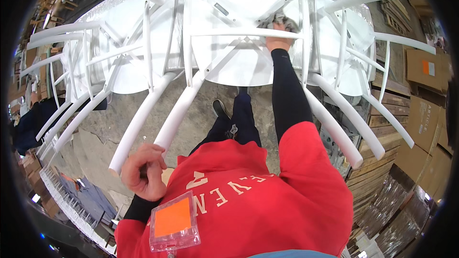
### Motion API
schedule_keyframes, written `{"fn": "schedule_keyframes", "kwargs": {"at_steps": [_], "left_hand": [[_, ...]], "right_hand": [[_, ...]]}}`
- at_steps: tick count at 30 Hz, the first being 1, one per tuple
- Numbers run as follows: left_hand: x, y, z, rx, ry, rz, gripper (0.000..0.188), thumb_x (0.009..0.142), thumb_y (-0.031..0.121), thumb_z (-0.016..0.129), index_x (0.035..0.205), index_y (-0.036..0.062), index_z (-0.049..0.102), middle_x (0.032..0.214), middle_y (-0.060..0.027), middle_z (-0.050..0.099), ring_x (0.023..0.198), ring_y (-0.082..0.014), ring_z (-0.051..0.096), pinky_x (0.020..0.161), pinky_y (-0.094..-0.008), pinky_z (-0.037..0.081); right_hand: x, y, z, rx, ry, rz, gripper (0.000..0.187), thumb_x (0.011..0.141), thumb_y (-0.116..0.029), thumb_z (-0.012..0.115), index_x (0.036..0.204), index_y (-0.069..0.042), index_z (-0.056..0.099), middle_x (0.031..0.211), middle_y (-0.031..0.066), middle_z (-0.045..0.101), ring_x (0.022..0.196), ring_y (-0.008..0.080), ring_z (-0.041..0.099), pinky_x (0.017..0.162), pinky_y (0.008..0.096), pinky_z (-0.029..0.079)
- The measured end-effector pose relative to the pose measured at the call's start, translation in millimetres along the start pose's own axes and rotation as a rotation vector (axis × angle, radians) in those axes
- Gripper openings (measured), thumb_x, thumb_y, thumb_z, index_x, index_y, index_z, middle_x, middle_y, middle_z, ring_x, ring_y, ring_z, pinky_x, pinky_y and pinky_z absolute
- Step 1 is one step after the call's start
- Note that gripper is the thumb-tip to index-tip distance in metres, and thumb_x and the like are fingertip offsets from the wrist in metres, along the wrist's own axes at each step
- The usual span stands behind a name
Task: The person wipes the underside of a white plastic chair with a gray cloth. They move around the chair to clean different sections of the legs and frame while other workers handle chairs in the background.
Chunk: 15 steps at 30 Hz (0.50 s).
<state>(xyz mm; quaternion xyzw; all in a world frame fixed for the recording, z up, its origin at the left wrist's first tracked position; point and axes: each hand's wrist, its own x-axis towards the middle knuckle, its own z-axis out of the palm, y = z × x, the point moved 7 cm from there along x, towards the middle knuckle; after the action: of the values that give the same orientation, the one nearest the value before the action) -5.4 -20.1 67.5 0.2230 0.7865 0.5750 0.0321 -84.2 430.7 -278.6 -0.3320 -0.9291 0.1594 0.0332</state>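
Note:
A white chair (217, 64) lies in front of me, its seat underside showing and its legs pointing toward me. Near the far right part of that underside, my right hand (279, 40) is closed on a crumpled grey rag (283, 20) and presses it against the surface. The chair's crossbar passes just in front of the hand. At lower left my left hand (144, 172) has curled fingers at the end of a white chair leg (179, 114). The hand covers the leg's tip, and whether it grips the leg is unclear.
More white chairs lie alongside, one at left (131, 38) and one at right (348, 38), with legs jutting toward me. Clear plastic wrap (177, 38) shows between the seats. Cardboard boxes (425, 119) and wooden slats (377, 155) stand at right. Concrete floor (189, 100) is below.

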Motion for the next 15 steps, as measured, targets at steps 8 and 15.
{"fn": "schedule_keyframes", "kwargs": {"at_steps": [8,15], "left_hand": [[0,2,3,0.002,0.02,0.007,0.018,0.087,-0.011,0.044,0.091,0.0011,0.056,0.058,-0.006,0.054,0.051,-0.0176,0.056,0.066,-0.0424,0.056],[-1,1,5,0.036,0.022,0.046,0.018,0.084,-0.012,0.047,0.09,0.0004,0.058,0.061,-0.0073,0.057,0.049,-0.0187,0.055,0.066,-0.0422,0.057]], "right_hand": [[59,27,-32,0.248,0.295,0.281,0.049,0.092,-0.034,0.061,0.135,-0.011,0.061,0.128,0.02,0.061,0.122,0.0412,0.056,0.105,0.0507,0.043],[-70,0,-11,0.332,0.143,-0.138,0.042,0.086,-0.026,0.063,0.12,-0.001,0.068,0.112,0.0228,0.065,0.111,0.0428,0.059,0.098,0.0497,0.046]]}}
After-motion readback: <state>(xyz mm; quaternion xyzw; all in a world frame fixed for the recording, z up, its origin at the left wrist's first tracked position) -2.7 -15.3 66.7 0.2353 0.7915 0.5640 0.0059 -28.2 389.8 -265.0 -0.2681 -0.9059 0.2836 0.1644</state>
